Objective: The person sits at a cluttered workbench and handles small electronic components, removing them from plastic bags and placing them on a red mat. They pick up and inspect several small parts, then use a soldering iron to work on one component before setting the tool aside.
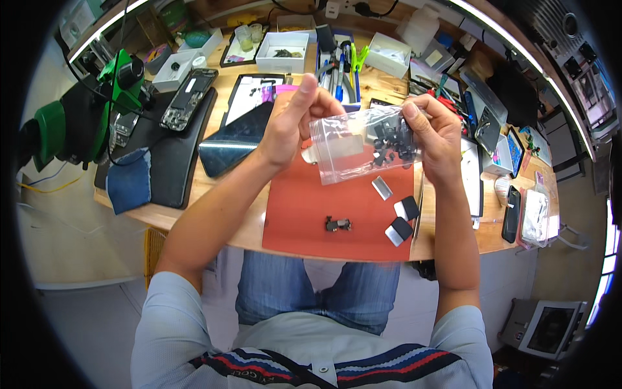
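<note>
My right hand (435, 133) pinches a clear zip bag (334, 170) at its right end, thumb on the near face. Small black parts (394, 141) are gathered inside at that end. Beside the bag's zip end is my left hand (288, 126), thumb raised and apart from its curled fingers; some fingertips are hidden by the bag. Below lies a red-orange mat (298, 223). On it rest a small dark part (337, 224), a silver rectangular piece (381, 188) and two black-and-silver flat pieces (406, 208), (398, 231).
A dark glossy panel (227, 152) lies left of the mat. Farther left are an opened phone (188, 100) on a black pad, a blue cloth (128, 181) and a green-and-black microscope (84, 117). White boxes (282, 63) and a pen tray (340, 74) stand behind; a phone (511, 206) lies right.
</note>
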Demonstrator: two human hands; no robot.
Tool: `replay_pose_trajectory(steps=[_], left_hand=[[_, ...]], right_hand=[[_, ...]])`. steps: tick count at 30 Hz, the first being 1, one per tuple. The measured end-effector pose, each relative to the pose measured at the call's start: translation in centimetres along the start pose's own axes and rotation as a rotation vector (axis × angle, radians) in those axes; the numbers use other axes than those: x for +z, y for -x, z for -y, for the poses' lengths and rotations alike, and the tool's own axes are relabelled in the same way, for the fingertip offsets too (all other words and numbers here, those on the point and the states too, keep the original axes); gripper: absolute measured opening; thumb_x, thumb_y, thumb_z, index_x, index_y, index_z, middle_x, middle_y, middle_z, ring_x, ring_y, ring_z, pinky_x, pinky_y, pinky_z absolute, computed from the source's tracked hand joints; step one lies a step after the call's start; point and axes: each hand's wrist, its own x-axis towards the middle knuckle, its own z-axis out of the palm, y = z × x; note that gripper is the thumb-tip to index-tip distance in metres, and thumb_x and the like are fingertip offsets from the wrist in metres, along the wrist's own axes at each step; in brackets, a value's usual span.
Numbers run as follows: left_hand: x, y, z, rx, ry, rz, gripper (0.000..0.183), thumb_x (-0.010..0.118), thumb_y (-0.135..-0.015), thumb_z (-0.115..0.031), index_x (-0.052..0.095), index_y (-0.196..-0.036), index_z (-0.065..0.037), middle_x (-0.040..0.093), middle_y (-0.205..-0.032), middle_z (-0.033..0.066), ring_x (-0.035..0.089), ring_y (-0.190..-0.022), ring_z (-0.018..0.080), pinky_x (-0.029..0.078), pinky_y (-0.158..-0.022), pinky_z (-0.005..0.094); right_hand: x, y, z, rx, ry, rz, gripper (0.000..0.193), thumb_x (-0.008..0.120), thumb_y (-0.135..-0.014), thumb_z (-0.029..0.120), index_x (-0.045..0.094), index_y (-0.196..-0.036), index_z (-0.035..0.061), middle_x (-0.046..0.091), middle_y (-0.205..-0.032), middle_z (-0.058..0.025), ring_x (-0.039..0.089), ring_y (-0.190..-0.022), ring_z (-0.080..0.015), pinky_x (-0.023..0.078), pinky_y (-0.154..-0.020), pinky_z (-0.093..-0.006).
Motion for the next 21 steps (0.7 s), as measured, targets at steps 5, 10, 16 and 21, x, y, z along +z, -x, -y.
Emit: replay_pose_trajectory(steps=[5, 10, 16, 21], left_hand=[[0.8, -0.1, -0.9, -0.115, -0.094, 0.183, 0.073, 0.035, -0.104, -0.063, 0.065, -0.106, 0.004, 0.073, -0.092, 0.0197, 0.073, -0.073, 0.0197, 0.059, -0.057, 0.0264], [1.7, 0.7, -0.1, -0.133, -0.174, 0.31, 0.068, 0.046, -0.101, -0.062, 0.069, -0.109, 0.002, 0.073, -0.092, 0.0156, 0.072, -0.076, 0.0182, 0.058, -0.063, 0.0279], [2.5, 0.9, 1.2, -0.111, -0.172, 0.425, 0.07, 0.053, -0.097, -0.065, 0.07, -0.113, 0.001, 0.073, -0.096, 0.0114, 0.07, -0.083, 0.0179, 0.058, -0.072, 0.031], [2.6, 1.0, 1.7, -0.096, -0.133, 0.597, 0.079, 0.054, -0.093, -0.071, 0.068, -0.116, 0.003, 0.07, -0.096, 0.0092, 0.067, -0.089, 0.0164, 0.054, -0.08, 0.0301]], right_hand=[[-0.7, 1.4, 1.7, 0.086, 0.243, 0.263, 0.02, 0.075, -0.093, 0.016, 0.075, -0.097, -0.0037, 0.069, -0.074, -0.0007, 0.059, -0.067, -0.0022, 0.044, -0.055, -0.0176], [-0.6, 1.8, 5.1, 0.211, 0.508, 0.282, 0.017, 0.075, -0.092, 0.013, 0.078, -0.1, -0.0021, 0.071, -0.073, -0.0036, 0.061, -0.061, -0.0049, 0.045, -0.049, -0.0204], [0.5, 2.4, 7.0, -0.018, 0.71, 0.357, 0.016, 0.076, -0.09, 0.013, 0.078, -0.097, -0.0013, 0.069, -0.07, -0.0041, 0.058, -0.06, -0.0057, 0.045, -0.054, -0.0214], [2.3, 2.5, 10.2, -0.055, 0.974, 0.463, 0.016, 0.076, -0.089, 0.011, 0.077, -0.096, -0.0033, 0.071, -0.076, -0.0061, 0.06, -0.063, -0.0068, 0.046, -0.055, -0.0224]])
